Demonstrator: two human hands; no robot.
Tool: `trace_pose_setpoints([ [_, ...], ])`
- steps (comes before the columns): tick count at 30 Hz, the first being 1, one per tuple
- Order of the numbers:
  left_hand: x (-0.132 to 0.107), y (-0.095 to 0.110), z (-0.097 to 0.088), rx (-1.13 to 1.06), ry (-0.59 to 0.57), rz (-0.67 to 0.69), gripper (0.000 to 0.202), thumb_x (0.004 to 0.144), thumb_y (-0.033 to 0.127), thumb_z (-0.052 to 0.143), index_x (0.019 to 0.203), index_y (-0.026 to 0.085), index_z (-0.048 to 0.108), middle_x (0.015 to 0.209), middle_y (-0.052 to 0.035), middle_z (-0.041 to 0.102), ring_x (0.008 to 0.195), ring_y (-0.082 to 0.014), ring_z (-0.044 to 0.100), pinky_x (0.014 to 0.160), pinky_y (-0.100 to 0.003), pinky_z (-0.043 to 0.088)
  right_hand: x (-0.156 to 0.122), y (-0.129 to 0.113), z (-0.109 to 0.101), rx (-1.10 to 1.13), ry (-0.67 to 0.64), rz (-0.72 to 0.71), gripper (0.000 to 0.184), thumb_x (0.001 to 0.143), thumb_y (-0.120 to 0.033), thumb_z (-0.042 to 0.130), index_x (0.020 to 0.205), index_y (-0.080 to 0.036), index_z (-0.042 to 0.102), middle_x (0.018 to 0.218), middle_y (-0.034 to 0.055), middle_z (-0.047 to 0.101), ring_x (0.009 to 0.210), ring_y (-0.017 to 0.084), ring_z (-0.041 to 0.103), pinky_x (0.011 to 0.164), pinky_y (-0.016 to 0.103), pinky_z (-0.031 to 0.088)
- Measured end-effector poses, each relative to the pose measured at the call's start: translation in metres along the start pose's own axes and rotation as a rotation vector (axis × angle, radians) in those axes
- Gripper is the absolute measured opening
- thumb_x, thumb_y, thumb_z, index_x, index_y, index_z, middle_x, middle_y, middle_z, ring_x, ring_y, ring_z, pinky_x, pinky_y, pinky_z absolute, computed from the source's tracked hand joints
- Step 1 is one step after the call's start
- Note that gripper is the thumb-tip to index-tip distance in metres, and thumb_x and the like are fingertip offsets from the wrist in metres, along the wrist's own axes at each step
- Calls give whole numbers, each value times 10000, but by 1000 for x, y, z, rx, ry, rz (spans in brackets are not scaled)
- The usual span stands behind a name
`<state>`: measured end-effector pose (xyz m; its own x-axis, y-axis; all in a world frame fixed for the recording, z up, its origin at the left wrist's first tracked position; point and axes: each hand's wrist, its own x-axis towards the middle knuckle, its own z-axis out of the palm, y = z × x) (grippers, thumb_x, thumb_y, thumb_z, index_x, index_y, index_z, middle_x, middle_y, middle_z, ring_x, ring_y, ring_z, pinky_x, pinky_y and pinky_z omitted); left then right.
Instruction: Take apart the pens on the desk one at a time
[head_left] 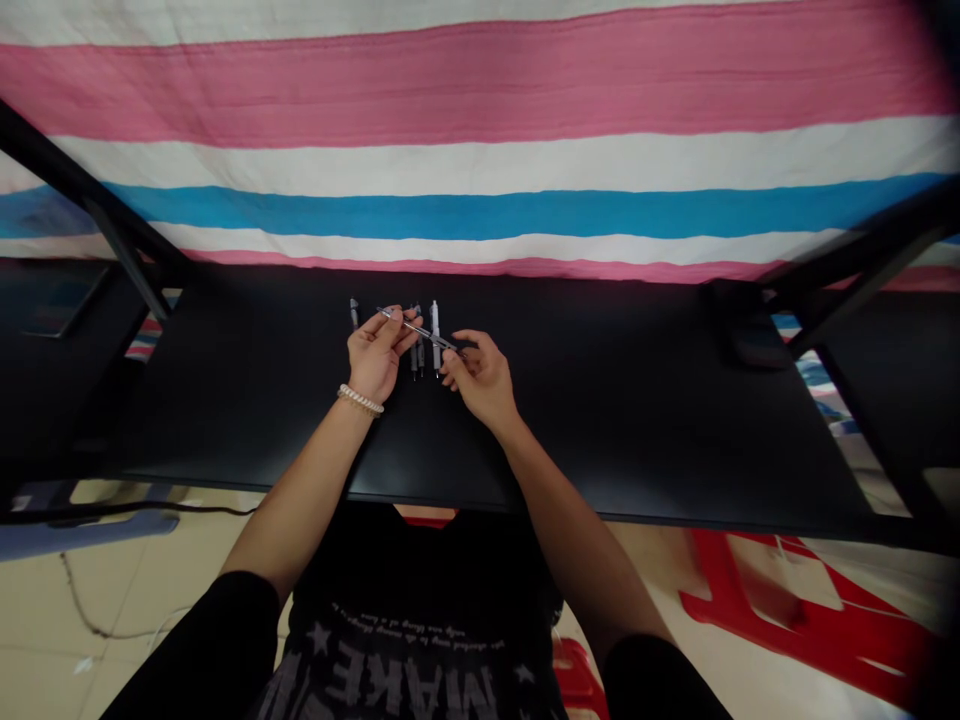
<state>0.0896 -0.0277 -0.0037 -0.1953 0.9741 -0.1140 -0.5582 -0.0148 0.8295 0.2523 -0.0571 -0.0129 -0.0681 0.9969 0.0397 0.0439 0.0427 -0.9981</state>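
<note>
Pen [421, 332] between hands [375, 362], other pens [435, 318] on table [637, 400], cloth [480, 90] behind

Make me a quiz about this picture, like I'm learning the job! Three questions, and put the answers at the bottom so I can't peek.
1. Pick one: what do the left hand and right hand both hold?
A) a spoon
B) a pen
C) a cup

2. True or false: a bracelet is on the right wrist.

3. Fill in: the cloth has stripes of pink, white and ____.

Key:
1. B, a pen
2. False: the bracelet is on the left wrist.
3. blue
</note>
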Motion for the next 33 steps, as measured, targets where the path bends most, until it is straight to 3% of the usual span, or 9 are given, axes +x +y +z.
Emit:
trace_pose_setpoints([
  [4, -1, -1, 1, 29, -8, 0, 196, 799, 298, 802, 914, 174, 703, 949, -62, 762, 895, -178, 746, 865, -345, 592, -2, -5, -1, -46, 16, 5, 531, 875, -708, 565, 789, -189, 639, 562, -7, 612, 422, 80, 532, 415, 210, 414],
  [6, -2, -1, 0, 33, -13, 3, 194, 802, 301, 800, 917, 178, 704, 959, -63, 758, 898, -179, 745, 871, -352, 588, -2, -6, -2, -36, 16, -8, 525, 840, -716, 611, 812, -193, 647, 590, -7, 629, 443, 83, 544, 422, 208, 417],
  [8, -2, 0, 0, 36, -25, 1, 194, 804, 304, 798, 925, 183, 706, 966, -62, 755, 887, -173, 743, 854, -342, 587, -2, -6, -3, -20, -34, 8, 531, 835, -722, 614, 779, -194, 643, 558, -15, 614, 415, 77, 516, 406, 207, 394],
  [11, -2, 4, 0, 23, -55, -15, 201, 807, 312, 793, 949, 197, 711, 967, -53, 755, 872, -163, 739, 814, -313, 590, -2, -7, -3, 15, -130, 101, 618, 904, -739, 482, 639, -193, 598, 432, -26, 519, 323, 64, 406, 353, 215, 308],
  [16, 0, 11, -1, -31, -31, 10, 201, 794, 313, 804, 945, 212, 716, 914, -25, 757, 837, -140, 731, 770, -259, 589, -2, -7, -2, 36, -94, 3, 530, 803, -734, 637, 799, -205, 652, 604, -12, 627, 443, 87, 523, 414, 218, 382],
  [20, -1, 10, -2, 35, -54, 9, 204, 820, 326, 785, 975, 215, 712, 924, -33, 755, 819, -135, 726, 748, -250, 579, -4, -5, -2, -168, -148, -68, 575, 919, -691, 513, 623, -199, 545, 506, -27, 529, 421, 67, 431, 436, 220, 340],
  [25, -1, 8, -2, 27, -52, 28, 187, 837, 322, 772, 973, 217, 699, 939, -36, 745, 847, -142, 721, 781, -277, 568, -6, -1, 1, -22, -185, -63, 507, 919, -694, 509, 923, -202, 631, 685, -5, 652, 493, 87, 557, 478, 222, 418],
  [30, -4, 8, 1, -9, -78, -11, 220, 815, 313, 792, 977, 204, 690, 929, -29, 735, 826, -131, 716, 734, -248, 550, -7, -7, 1, -121, -220, -41, 501, 926, -672, 512, 797, -197, 605, 531, -41, 571, 406, 65, 453, 438, 211, 347],
  [33, -6, 13, 5, -66, -114, -92, 207, 821, 307, 786, 948, 199, 663, 866, -1, 703, 781, -114, 697, 738, -241, 549, -7, -11, 0, -41, -278, 14, 534, 928, -680, 495, 737, -191, 593, 473, -46, 535, 383, 69, 428, 418, 213, 329],
])
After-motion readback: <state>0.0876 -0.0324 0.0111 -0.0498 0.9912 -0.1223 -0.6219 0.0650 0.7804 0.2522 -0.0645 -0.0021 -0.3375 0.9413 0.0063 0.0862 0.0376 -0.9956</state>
